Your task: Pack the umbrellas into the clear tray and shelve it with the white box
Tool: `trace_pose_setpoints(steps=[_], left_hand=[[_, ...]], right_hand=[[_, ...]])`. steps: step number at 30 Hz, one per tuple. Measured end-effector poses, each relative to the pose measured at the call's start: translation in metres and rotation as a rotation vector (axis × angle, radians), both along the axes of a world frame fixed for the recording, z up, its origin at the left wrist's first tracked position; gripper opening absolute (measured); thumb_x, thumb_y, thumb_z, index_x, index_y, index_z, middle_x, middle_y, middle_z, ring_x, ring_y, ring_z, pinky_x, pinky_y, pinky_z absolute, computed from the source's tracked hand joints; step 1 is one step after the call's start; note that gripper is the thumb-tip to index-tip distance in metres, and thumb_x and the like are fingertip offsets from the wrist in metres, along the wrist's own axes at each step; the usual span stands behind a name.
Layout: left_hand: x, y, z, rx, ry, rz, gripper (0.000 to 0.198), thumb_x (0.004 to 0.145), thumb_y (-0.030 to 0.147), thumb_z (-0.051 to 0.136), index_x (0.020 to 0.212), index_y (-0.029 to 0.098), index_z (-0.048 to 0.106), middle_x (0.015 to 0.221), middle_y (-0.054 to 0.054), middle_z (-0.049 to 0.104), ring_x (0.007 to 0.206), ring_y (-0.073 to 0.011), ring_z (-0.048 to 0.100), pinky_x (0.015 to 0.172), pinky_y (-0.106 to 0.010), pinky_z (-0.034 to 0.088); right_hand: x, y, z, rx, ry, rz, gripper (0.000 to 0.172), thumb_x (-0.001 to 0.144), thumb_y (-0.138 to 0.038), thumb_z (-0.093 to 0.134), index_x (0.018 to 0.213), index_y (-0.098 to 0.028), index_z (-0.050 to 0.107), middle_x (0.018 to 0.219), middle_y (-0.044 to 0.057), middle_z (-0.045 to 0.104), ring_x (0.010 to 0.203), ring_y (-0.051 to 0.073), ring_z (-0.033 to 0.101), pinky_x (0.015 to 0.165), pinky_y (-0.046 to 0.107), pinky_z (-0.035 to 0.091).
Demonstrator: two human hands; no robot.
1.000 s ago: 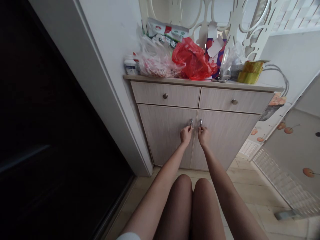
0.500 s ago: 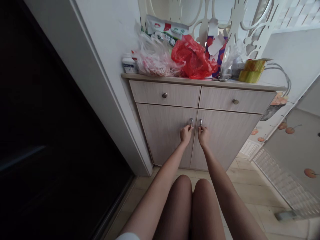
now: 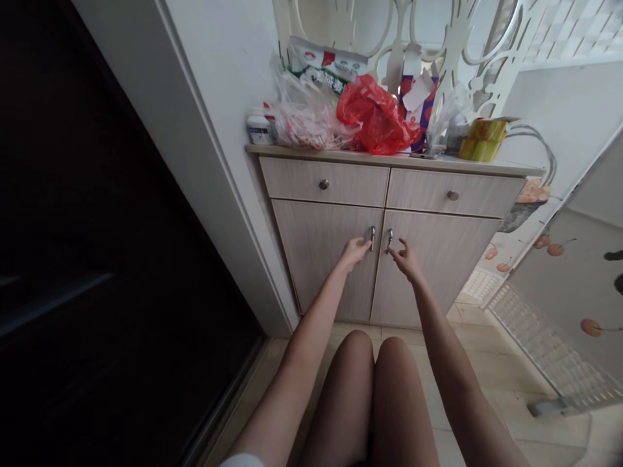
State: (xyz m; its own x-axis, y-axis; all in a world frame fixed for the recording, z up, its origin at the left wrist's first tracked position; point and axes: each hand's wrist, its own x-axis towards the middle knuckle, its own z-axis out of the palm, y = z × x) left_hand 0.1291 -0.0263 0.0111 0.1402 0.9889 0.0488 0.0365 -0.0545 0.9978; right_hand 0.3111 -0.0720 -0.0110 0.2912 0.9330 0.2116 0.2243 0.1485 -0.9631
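Whether the left hand (image 3: 357,251) and right hand (image 3: 405,258) touch the door handles (image 3: 372,237) cannot be made out. The label (image 3: 260,135) on the white jar (image 3: 257,121) is too small to read. The top edge cuts off the lattice panel (image 3: 453,45).

Before me, at frame centre, two pale wood-grained doors (image 3: 316,253) stand closed, with two upright silvery handles (image 3: 373,233) side by side.

You are in a home; the exact room cannot be confirmed. Evidence before you: a wood-grain cabinet (image 3: 316,240) topped with household clutter, including a red plastic bag (image 3: 377,120) and a white bottle (image 3: 259,130); a decorative cut-out screen (image 3: 451,47) behind it; a cherry-patterned panel (image 3: 574,279) at right; pale flooring (image 3: 501,366) underfoot.
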Motion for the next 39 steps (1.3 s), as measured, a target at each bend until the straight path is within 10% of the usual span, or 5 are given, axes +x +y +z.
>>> trace_pose_setpoints(steps=[4,19,25,31,39], left_hand=[[-0.035,-0.042,0.009,-0.162,-0.700,-0.457,0.047,0.095,0.015,0.054,0.141,0.018,0.049,0.051,0.013,0.034,0.033,-0.0031,0.022,0.042,-0.016,0.023],[-0.010,-0.090,-0.069,-0.141,-1.267,-0.288,0.059,0.095,0.003,0.038,0.148,0.028,0.042,0.051,0.013,0.027,0.032,-0.0021,0.012,0.038,-0.012,0.014],[-0.006,-0.066,-0.061,-0.089,-0.770,-0.264,0.055,0.093,0.015,0.051,0.146,0.028,0.046,0.052,0.012,0.035,0.034,-0.0035,0.023,0.043,-0.015,0.025],[0.031,-0.002,-0.026,0.290,0.375,0.268,0.042,0.088,0.020,0.062,0.130,0.016,0.061,0.107,-0.012,0.070,0.101,-0.0215,0.065,0.087,-0.031,0.046],[0.046,0.015,-0.037,0.336,0.719,0.233,0.026,0.099,0.023,0.046,0.118,0.015,0.062,0.109,-0.016,0.071,0.101,-0.0238,0.068,0.085,-0.030,0.047]], right_hand=[[0.019,-0.063,0.009,0.121,0.619,0.517,0.086,0.079,-0.031,0.074,0.153,-0.036,0.032,0.048,-0.016,0.022,0.039,0.006,0.017,0.043,0.018,0.020],[0.007,-0.076,-0.046,0.274,1.115,0.717,0.069,0.081,-0.011,0.064,0.142,-0.040,0.048,0.048,-0.016,0.015,0.036,0.004,0.008,0.038,0.014,0.015],[0.011,-0.055,-0.050,0.213,0.503,0.382,0.064,0.088,-0.041,0.062,0.149,-0.036,0.041,0.054,-0.012,0.039,0.040,0.008,0.026,0.044,0.019,0.030],[-0.005,0.013,-0.031,0.255,-0.520,-0.251,0.051,0.090,-0.048,0.055,0.128,-0.015,0.063,0.116,0.018,0.063,0.102,0.028,0.060,0.089,0.040,0.046],[-0.021,0.064,-0.031,0.194,-0.412,-0.225,0.036,0.095,-0.041,0.038,0.103,-0.015,0.061,0.090,0.013,0.069,0.080,0.023,0.065,0.075,0.035,0.051]])
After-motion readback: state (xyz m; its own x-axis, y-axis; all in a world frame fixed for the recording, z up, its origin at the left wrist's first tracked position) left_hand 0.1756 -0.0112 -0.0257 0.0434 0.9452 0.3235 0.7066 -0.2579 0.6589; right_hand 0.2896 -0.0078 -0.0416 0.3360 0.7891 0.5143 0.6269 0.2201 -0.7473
